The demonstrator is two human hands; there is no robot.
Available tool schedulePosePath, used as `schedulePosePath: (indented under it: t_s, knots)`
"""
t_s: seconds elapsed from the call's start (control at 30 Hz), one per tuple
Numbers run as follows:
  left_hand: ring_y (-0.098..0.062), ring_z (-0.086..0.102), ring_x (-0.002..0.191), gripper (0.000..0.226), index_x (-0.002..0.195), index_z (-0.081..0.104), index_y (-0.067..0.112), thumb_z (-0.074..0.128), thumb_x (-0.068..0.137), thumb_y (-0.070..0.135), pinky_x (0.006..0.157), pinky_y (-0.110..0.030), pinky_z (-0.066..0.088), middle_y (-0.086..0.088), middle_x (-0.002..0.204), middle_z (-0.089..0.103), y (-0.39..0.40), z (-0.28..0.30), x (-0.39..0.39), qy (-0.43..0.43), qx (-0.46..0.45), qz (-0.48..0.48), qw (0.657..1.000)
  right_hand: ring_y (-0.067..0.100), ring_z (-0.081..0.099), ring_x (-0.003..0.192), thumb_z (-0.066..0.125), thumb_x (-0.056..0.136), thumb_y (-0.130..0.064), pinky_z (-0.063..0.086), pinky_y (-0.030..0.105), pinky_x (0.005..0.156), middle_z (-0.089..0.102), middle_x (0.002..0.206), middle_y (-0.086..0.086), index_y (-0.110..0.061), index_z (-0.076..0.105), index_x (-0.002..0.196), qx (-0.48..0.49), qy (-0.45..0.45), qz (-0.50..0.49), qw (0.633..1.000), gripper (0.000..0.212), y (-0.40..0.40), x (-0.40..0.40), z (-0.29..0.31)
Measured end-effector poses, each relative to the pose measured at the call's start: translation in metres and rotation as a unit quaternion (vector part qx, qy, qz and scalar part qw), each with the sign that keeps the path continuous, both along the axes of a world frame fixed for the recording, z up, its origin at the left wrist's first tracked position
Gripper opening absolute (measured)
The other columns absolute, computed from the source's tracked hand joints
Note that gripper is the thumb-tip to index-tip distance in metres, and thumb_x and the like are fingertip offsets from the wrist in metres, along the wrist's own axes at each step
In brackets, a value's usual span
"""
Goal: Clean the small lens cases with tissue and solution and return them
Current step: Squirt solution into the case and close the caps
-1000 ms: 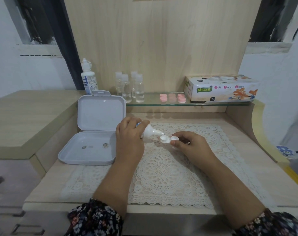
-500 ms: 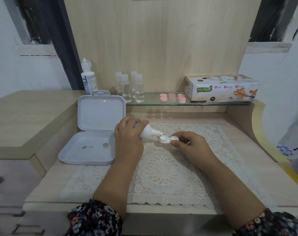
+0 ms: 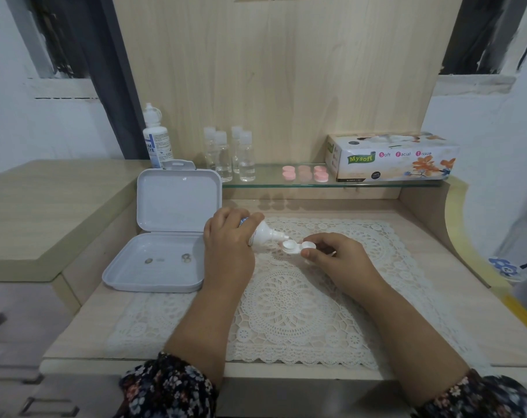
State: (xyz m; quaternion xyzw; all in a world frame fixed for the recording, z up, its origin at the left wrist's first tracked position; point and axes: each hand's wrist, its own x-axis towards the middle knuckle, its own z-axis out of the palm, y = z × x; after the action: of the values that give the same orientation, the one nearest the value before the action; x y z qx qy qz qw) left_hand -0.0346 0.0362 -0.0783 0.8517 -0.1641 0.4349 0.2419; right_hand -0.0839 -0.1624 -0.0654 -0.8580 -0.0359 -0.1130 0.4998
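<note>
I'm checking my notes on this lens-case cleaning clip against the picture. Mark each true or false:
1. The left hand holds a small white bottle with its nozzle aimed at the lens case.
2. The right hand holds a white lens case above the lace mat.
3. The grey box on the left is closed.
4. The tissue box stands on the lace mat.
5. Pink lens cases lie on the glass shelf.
1. True: the left hand grips the small white bottle, its nozzle at the lens case.
2. True: the right hand pinches it over the lace mat.
3. False: the grey box lies open, lid up.
4. False: the tissue box stands on the glass shelf.
5. True: the pink lens cases lie there.
</note>
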Motion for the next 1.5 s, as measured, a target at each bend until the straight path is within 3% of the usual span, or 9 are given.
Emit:
schedulePosePath:
  t_s: [0.73,0.93,1.37,1.5]
  knots:
    - [-0.026,0.049,0.101,0.062,0.101,0.071,0.017,0.068,0.049,-0.018,0.083,-0.043,0.039,-0.002,0.098,0.065,0.0002,-0.0006,0.001,0.012,0.009,0.002,1.0,0.013,0.064,0.086,0.068,0.089,-0.026,0.05,0.022,0.073,0.068,0.092,-0.005,-0.023,0.072,0.104,-0.002,0.001,0.001,1.0,0.016,0.0,0.0004,0.0001]
    - [-0.021,0.043,0.103,0.065,0.101,0.071,0.018,0.069,0.047,-0.018,0.085,-0.039,0.034,-0.001,0.098,0.064,0.0015,-0.0021,0.0023,0.018,0.002,0.001,1.0,0.012,0.063,0.086,0.068,0.089,-0.027,0.05,0.022,0.074,0.068,0.093,-0.006,-0.024,0.071,0.105,-0.006,0.003,0.0,1.0,0.017,0.0004,0.0008,0.0005]
    - [-0.024,0.047,0.1,0.063,0.101,0.071,0.017,0.069,0.048,-0.018,0.083,-0.042,0.039,-0.001,0.096,0.064,0.0,-0.0015,0.0009,0.013,0.01,-0.003,1.0,0.011,0.063,0.085,0.068,0.089,-0.027,0.049,0.021,0.073,0.068,0.092,-0.005,-0.022,0.072,0.106,-0.013,0.002,0.0,1.0,0.018,0.0004,-0.0003,0.0015]
    - [-0.022,0.045,0.101,0.064,0.101,0.072,0.018,0.071,0.047,-0.017,0.083,-0.038,0.034,-0.001,0.097,0.065,0.0009,-0.0022,0.0022,0.016,0.004,0.002,1.0,0.012,0.063,0.085,0.068,0.089,-0.027,0.048,0.018,0.071,0.068,0.092,-0.005,-0.022,0.072,0.105,-0.008,0.004,0.0,1.0,0.018,0.0005,-0.0005,0.0012]
